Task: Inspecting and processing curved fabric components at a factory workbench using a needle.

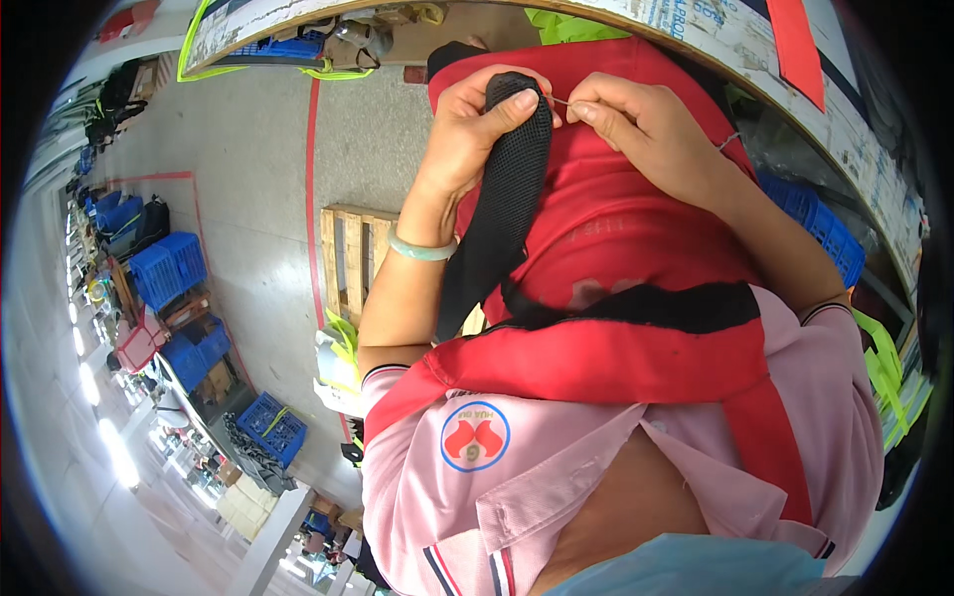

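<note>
My left hand [465, 139] is closed round the folded end of a black mesh strap [517, 169], its thumb pressed on top. From there the strap hangs down past my left wrist toward my waist. A thin, needle-like piece [558, 100] spans the short gap between the strap's edge and my right hand [646, 134]. Thumb and forefinger of that hand pinch its near end; whether it is a needle, a thread or a fine tool is too small to tell. Both hands are over the red apron [616, 219] on my lap.
A worktable edge [686, 30] curves across the top and right, with a red strip [795, 50] hanging over it. Blue crates stand under it [815, 223] and across the floor [169, 268]. A wooden pallet [348, 258] lies to my left, beside a red floor line [311, 179].
</note>
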`<state>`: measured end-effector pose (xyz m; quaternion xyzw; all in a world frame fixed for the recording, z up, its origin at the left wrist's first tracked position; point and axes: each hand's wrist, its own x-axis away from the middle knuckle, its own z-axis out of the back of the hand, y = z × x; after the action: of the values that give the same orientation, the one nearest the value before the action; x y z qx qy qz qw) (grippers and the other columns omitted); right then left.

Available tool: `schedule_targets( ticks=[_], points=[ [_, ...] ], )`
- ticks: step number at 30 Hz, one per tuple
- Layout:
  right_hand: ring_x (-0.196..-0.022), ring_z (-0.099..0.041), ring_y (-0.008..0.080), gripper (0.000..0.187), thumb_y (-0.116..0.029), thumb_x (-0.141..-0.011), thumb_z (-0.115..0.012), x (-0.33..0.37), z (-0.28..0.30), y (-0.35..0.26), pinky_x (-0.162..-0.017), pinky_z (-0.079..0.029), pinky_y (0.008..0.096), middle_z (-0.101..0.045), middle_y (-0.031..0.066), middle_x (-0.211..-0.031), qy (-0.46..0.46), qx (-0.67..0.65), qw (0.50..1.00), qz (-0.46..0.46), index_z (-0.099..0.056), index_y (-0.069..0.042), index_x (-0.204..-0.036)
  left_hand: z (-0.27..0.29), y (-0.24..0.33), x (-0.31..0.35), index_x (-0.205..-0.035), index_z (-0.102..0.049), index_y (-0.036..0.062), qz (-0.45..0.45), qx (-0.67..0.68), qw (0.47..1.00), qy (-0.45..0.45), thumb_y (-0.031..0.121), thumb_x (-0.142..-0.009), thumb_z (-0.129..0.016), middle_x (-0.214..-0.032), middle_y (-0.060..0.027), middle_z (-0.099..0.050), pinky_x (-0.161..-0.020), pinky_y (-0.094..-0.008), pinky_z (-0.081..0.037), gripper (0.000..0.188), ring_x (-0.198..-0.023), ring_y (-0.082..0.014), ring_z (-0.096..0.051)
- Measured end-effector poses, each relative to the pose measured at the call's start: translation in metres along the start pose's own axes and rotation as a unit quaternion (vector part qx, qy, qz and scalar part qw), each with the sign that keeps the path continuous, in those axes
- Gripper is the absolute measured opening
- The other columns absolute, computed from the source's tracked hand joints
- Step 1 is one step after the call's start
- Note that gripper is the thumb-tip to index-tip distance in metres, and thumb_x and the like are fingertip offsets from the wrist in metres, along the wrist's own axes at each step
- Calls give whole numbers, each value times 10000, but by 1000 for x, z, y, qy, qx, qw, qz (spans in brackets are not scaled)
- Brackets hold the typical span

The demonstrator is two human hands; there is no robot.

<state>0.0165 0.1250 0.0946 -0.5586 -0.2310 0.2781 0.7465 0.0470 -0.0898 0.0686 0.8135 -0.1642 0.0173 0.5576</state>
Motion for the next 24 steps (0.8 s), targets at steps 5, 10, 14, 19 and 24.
schedule_targets(
  ticks=[5, 10, 14, 19, 24],
  points=[
    [-789, -564, 151, 145, -93, -950, -477, -2, -2, 1, -748, -453, 287, -594, 85, -818, -16, -3, 999, -29, -562, 24, -944, 6, -4, 2, -1003, -624, -11, -4, 2, 1000, 1, 92, -878, -648, -856, -69, -661, -690, -254, -534, 164, -775, -160, -662],
    [-708, -533, 111, 165, -110, -954, -480, -1, -11, 8, -664, -435, 258, -558, 52, -741, -5, -1, 1000, -12, -569, 28, -937, 2, -6, 3, -996, -635, -9, -18, -36, 999, -13, 85, -869, -658, -855, -57, -666, -698, -238, -517, 159, -774, -137, -647],
    [-527, -379, 23, 187, -149, -971, -476, 6, -20, 1, -467, -298, 189, -439, -32, -627, -6, -271, 960, -75, -585, -2, -933, -8, 1, 5, -980, -649, -6, -73, -17, 997, 15, 85, -863, -664, -845, -48, -669, -709, -227, -500, 149, -766, -109, -623],
    [-468, -296, -5, 205, -188, -981, -469, 4, -25, 1, -401, -218, 167, -388, -59, -607, 13, -388, 919, -68, -582, -21, -942, -12, 9, 4, -975, -654, -6, -84, 16, 996, 13, 93, -864, -665, -847, -48, -669, -719, -228, -495, 148, -762, -103, -615],
    [-467, -289, 1, 230, -212, -984, -463, -1, -3, 2, -410, -218, 180, -382, -68, -585, -56, -232, 963, -123, -593, -30, -930, -2, 8, 8, -980, -649, -11, -74, 46, 996, 27, 105, -860, -669, -833, -68, -668, -704, -251, -520, 168, -760, -142, -644]
  ],
)
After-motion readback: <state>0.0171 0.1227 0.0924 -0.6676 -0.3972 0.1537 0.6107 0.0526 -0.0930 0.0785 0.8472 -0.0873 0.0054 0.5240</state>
